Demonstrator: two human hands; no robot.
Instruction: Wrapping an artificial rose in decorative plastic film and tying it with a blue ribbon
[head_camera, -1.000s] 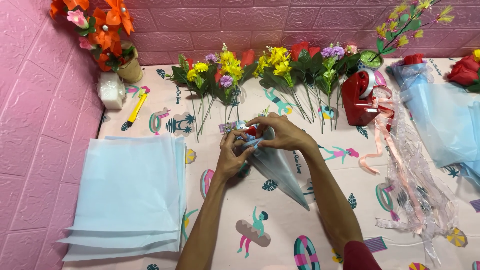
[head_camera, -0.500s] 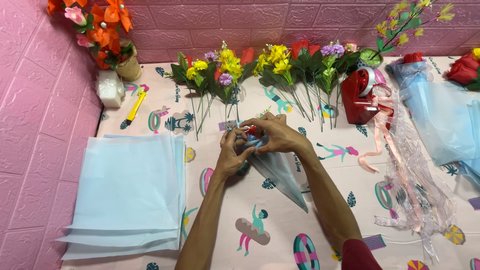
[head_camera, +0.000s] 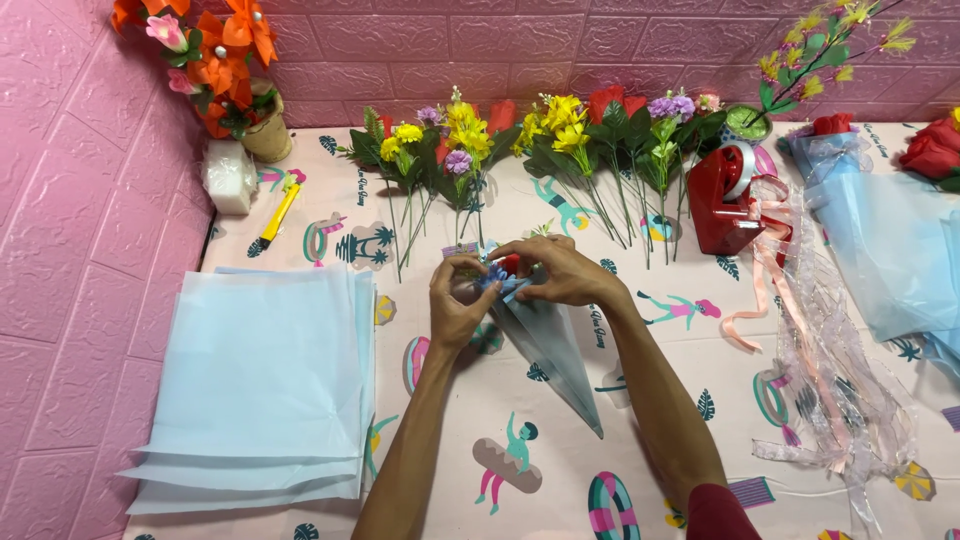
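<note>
Fingers of left hand (head_camera: 462, 300) and right hand (head_camera: 556, 272) pinch shut the pale-blue paper cone (head_camera: 550, 345).

my left hand (head_camera: 458, 300) and right hand (head_camera: 560, 274) meet on the wide end of a paper cone (head_camera: 548, 350), whose tip lies toward me, right of my fingers. stacked sheets (head_camera: 265, 385) lie left. flower stems (head_camera: 520, 150) lie beyond my fingertips. tape dispenser (head_camera: 722, 195) and ribbons (head_camera: 820, 340) lie right.

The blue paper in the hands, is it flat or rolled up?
Rolled up. The blue paper forms a cone, narrowing to a point toward the person, with both hands pinching its wide end.
</note>
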